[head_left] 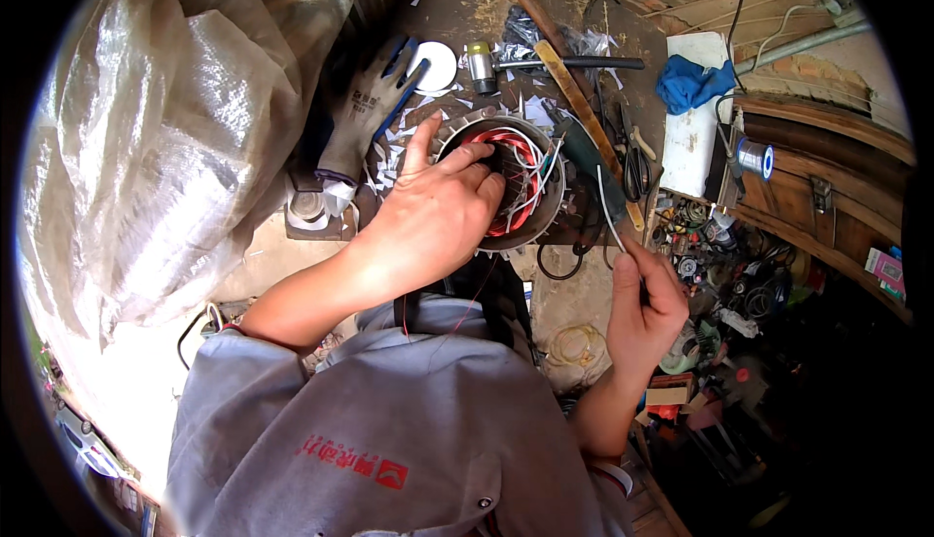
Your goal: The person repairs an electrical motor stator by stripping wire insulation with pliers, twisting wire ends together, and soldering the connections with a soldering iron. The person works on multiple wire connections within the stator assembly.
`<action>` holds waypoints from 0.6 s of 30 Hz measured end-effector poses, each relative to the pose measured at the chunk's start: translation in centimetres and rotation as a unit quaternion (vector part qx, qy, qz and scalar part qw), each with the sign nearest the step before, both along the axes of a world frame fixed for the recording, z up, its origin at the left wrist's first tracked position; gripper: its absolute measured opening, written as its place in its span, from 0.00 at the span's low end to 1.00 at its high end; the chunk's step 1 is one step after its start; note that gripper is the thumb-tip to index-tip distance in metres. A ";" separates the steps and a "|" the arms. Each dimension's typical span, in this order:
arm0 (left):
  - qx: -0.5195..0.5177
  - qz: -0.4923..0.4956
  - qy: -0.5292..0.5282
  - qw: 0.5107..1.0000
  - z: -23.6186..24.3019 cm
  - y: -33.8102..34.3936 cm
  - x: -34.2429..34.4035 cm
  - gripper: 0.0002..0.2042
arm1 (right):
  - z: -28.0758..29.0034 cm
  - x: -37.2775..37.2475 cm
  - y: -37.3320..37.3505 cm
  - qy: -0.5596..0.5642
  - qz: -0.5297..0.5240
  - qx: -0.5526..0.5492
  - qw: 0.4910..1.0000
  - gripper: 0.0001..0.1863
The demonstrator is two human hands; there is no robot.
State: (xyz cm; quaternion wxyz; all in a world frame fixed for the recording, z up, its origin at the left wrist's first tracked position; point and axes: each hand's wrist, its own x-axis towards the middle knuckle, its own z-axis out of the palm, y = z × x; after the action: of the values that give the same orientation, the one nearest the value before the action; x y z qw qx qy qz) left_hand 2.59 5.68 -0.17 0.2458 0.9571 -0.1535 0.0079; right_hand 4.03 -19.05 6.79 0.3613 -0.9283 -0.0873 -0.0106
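In front of me stands a round motor stator (pixel 555 201) with a ribbed metal housing. Red windings (pixel 526 218) line its inside, and several white leads (pixel 531 156) loop over them. My left hand (pixel 443 192) grips the stator's left side; its bent fingers reach over the opening and hide part of the coils. To the right, my right hand (pixel 650 305) is closed, pinching the lower end of a thin white sleeve or wire (pixel 609 204) that rises toward the bench. Fine reddish wires (pixel 474 301) hang below the stator.
Beyond the stator lie a hammer (pixel 482 67), wooden sticks (pixel 574 104), a white disc (pixel 435 66) and paper scraps. A work glove (pixel 365 109) is at left, beside plastic sheeting (pixel 185 138). Scissors (pixel 636 172), a blue cloth (pixel 695 84) and a solder spool (pixel 754 159) are at right.
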 end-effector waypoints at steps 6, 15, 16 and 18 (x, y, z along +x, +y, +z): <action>-0.016 -0.063 0.098 0.993 -0.3 0.0 1.3 0.16 | -0.5 -2.8 2.2 0.092 -0.032 0.055 0.994 0.03; -0.063 -0.066 0.146 0.985 0.2 0.4 1.7 0.18 | -3.5 -2.0 5.2 0.079 -0.065 0.037 0.994 0.07; -0.063 -0.063 0.142 0.986 0.1 0.3 1.6 0.18 | -4.0 -1.9 5.1 0.074 -0.071 0.036 0.994 0.07; -0.063 -0.060 0.132 0.987 0.1 0.4 1.5 0.19 | -4.4 -1.6 5.2 0.064 -0.077 0.034 0.994 0.07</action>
State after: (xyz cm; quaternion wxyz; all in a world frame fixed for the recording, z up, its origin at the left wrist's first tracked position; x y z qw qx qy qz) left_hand 4.11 6.03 -0.05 0.3239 0.9213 -0.1758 -0.1240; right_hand 2.45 -13.86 2.38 0.3952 -0.9184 0.0083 0.0177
